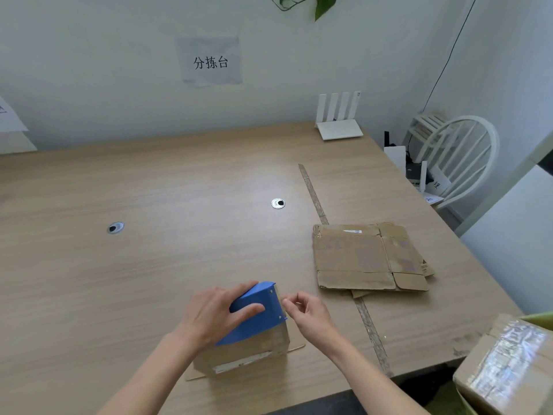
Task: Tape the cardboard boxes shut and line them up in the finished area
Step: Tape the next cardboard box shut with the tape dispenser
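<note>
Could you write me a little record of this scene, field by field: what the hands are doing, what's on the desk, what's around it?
Left hand: grips the blue tape dispenser on top of a small cardboard box
Right hand: fingers pinched at the dispenser's front edge; any tape there is too faint to see
Flattened cardboard: lies unfolded on the desk, to the right
Desk: wood-look, a worn tape strip running across it
Taped box: off the desk's right corner, glossy tape on top
Background: router, white chair, wall sign

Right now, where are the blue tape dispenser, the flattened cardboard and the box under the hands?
blue tape dispenser [257, 313]: head view, its blue side panel.
flattened cardboard [356, 256]: head view, its large middle panel.
box [248, 351]: head view, its near side wall.
</note>
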Available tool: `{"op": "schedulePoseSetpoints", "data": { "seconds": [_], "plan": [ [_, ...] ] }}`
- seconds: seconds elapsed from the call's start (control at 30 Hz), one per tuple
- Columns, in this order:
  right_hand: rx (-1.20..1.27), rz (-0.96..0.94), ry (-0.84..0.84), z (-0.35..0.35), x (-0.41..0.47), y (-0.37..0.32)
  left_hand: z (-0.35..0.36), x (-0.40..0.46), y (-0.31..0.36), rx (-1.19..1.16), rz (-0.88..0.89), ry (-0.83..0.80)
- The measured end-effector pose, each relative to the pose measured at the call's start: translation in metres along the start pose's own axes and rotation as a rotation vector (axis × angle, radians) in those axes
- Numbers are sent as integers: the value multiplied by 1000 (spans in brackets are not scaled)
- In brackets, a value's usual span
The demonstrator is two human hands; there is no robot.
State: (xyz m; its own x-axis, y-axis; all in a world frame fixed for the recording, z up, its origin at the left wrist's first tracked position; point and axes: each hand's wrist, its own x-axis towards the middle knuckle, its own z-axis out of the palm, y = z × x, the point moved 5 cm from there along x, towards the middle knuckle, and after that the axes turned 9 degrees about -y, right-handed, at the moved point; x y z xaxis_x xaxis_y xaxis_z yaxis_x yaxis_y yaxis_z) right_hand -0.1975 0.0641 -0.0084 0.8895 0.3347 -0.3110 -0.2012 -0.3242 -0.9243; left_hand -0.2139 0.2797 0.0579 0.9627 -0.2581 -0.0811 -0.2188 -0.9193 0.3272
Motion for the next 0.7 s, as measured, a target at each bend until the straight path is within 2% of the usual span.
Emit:
{"op": "schedulePoseSetpoints", "data": {
  "seconds": [0.3, 0.43, 0.53, 0.7],
  "plan": [
    [-167, 28, 59, -2, -5, 1, 16, -28, -11, -213, -54, 50],
    [-188, -6, 43, -2, -7, 3, 26, -39, -31, -340, -67, 121],
    [-207, -46, 34, -1, -10, 3, 37, -41, -33, -375, -42, 95],
    [-369, -145, 55, 6, -16, -6, 35, -40, -29, -482, -107, 138]
  ]
}}
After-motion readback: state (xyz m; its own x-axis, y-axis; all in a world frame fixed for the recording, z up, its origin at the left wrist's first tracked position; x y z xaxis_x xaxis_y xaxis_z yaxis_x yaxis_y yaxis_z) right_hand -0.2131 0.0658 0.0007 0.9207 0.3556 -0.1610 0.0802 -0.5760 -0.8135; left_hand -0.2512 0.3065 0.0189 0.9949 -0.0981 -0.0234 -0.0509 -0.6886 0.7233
